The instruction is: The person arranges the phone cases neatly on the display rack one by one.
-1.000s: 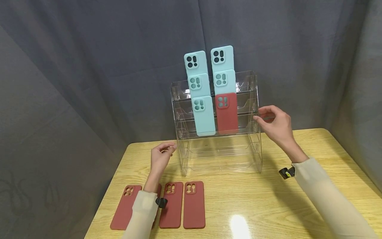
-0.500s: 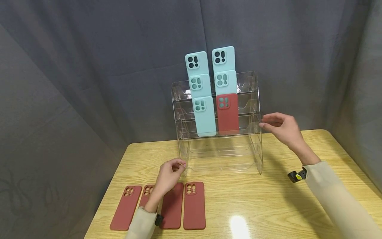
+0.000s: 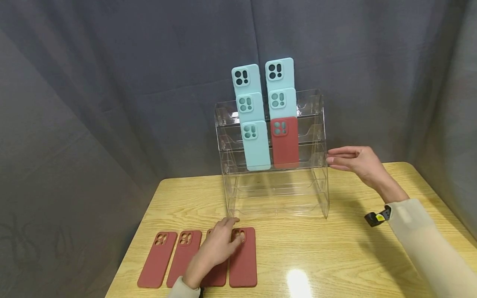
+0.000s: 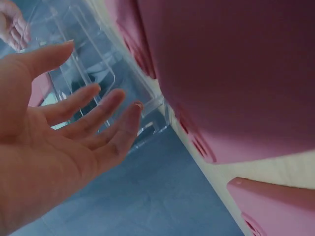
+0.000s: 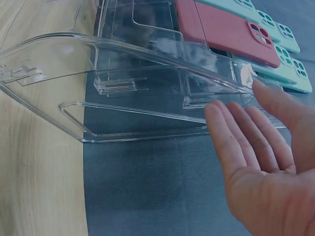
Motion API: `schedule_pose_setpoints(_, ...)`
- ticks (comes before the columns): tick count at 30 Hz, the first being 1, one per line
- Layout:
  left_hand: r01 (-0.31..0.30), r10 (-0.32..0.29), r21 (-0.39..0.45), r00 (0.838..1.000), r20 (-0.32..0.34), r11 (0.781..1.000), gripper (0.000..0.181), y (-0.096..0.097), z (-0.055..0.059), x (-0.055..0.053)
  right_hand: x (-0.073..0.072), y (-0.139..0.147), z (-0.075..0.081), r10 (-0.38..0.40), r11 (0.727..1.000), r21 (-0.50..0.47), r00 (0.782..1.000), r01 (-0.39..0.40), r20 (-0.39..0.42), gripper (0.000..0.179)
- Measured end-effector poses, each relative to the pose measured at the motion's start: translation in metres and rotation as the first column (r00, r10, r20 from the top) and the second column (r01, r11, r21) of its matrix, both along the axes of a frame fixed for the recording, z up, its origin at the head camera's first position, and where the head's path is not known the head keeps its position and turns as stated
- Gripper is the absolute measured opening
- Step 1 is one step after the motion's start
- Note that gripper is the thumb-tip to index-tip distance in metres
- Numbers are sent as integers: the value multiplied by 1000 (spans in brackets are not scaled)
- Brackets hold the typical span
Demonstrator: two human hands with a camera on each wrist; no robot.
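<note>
My left hand (image 3: pixel 220 244) hovers over the two rightmost red phone cases on the table, its fingers apart and holding nothing. It partly covers the rightmost red case (image 3: pixel 244 269) and hides much of the one beside it. In the left wrist view the left hand (image 4: pixel 83 128) shows thumb and fingers spread. My right hand (image 3: pixel 359 163) is beside the right side of the clear acrylic rack (image 3: pixel 275 190), fingertips right at its side panel. The right wrist view shows the right hand (image 5: pixel 261 152) with fingers extended, nothing in it. A red phone case (image 3: pixel 285 149) stands in the rack.
Several light-blue phone cases (image 3: pixel 257 153) stand in the rack's tiers, left and upper right. Two more red cases, the leftmost one (image 3: pixel 152 265) and its neighbour (image 3: pixel 182 260), lie at the table's front left. A grey curtain (image 3: pixel 149 103) hangs behind the wooden table (image 3: pixel 316 252).
My left hand has moved down and right from beside the rack to over the red cases, its fingers opening out. The right hand has shifted slightly right and down, its fingers straighter.
</note>
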State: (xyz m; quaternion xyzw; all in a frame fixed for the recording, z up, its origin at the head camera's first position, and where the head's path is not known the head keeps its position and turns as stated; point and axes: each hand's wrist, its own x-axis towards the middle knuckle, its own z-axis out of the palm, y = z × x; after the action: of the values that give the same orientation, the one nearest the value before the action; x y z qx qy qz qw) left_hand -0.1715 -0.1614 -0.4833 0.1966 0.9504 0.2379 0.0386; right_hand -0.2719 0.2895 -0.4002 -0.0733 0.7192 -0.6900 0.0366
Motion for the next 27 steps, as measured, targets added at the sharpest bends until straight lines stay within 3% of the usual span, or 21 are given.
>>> schedule_pose_setpoints(4, -3, 1, -99, 1000, -24, 995, 65, 6, -6, 11, -1, 1, -2, 12, 999, -54, 999, -10, 33, 42)
schedule_pose_setpoints(11, 15, -35, -261, 997, -73, 965, 63, 15, -18, 24, 0, 0, -2, -24, 1000, 0, 998, 24, 58, 38)
schedule_pose_setpoints(14, 25, -49, -286, 996, -77, 958, 61, 17, -20, 28, 1, 0, -1, 1, 1000, -12, 999, -1, 40, 38)
schedule_pose_setpoints(20, 48, -66, -293, 996, -53, 955, 61, 22, -24, 32, 2, -2, 1, -1, 994, 109, 1000, 3, -16, 55)
schedule_pose_setpoints(27, 50, -73, -325, 995, -62, 945, 65, 27, -26, 33, 1, -5, 1, 11, 991, 131, 1000, -10, -8, 62)
